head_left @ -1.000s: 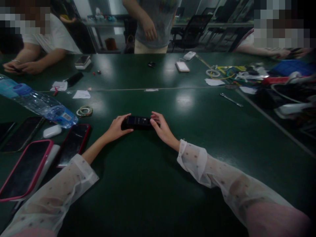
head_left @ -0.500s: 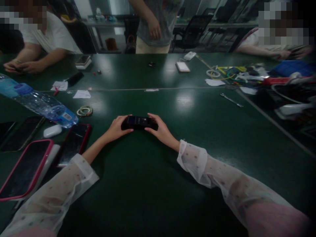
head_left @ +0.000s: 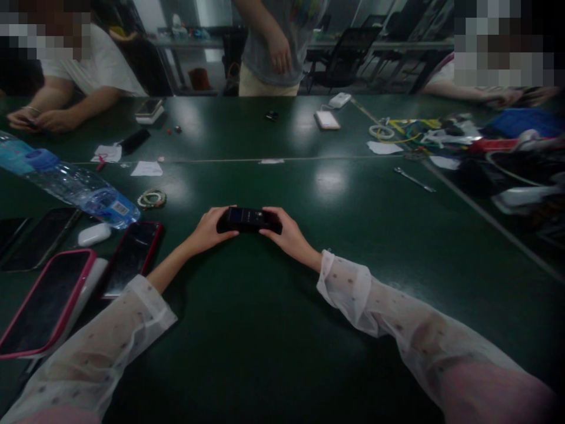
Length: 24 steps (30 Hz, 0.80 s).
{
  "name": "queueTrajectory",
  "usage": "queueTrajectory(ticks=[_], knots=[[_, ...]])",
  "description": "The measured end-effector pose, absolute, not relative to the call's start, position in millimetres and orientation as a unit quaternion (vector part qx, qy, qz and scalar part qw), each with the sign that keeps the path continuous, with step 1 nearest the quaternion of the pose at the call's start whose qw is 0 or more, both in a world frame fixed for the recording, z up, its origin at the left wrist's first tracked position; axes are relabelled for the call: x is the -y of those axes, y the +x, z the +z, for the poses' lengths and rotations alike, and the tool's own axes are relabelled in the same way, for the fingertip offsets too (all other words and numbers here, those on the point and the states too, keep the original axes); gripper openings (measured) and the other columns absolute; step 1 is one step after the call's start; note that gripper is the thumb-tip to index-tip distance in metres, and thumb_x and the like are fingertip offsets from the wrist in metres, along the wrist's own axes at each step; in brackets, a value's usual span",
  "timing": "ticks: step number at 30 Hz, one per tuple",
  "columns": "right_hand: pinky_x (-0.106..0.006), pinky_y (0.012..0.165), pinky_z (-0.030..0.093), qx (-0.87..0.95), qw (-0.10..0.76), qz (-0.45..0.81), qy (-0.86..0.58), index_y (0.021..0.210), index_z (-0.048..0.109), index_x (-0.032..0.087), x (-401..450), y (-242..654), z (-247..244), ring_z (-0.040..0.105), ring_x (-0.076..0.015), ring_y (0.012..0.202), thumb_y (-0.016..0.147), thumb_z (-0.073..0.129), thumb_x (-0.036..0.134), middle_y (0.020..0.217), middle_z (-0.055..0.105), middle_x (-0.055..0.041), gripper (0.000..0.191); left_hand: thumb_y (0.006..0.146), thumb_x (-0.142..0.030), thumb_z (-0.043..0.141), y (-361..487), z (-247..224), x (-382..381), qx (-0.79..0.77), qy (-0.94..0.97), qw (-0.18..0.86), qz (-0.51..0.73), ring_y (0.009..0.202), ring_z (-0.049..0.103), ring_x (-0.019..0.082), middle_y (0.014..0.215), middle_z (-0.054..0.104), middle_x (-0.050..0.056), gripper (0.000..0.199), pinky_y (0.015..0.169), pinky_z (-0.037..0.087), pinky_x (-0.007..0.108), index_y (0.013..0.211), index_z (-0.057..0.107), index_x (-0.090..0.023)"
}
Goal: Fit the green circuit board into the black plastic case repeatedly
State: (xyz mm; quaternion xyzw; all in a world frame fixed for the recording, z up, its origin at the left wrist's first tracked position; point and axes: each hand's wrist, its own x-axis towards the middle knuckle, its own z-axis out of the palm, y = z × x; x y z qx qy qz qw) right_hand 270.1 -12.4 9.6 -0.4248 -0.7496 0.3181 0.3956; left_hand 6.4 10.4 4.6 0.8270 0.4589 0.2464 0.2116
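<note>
Right hand has closed around the smooth, boxy black device.

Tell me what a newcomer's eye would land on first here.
Probably the two hands, left and right, gripping opposite ends of a small black device at the middle of the dark green table. Next, perhaps, the pink-rimmed phone at the near left and the clear plastic bottle lying beyond it, its blue parts bright against the green.
</note>
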Motion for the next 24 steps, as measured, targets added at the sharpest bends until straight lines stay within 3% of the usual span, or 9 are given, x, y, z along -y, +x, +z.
queueTrajectory(ticks=[24], knots=[[-0.048,0.101,0.047,0.736,0.399,0.336,-0.432,0.124,0.046,0.023,15.9,270.4,10.4,0.057,-0.0249,0.117,0.081,0.067,0.019,0.124,0.056,-0.0087,0.048,0.078,-0.051,0.069,4.5,-0.1,-12.2,-0.468,0.825,0.2,0.247,0.123,0.047,0.031,0.132,0.052,0.01,0.073,0.102,0.039,0.047,0.138,0.04,-0.024]])
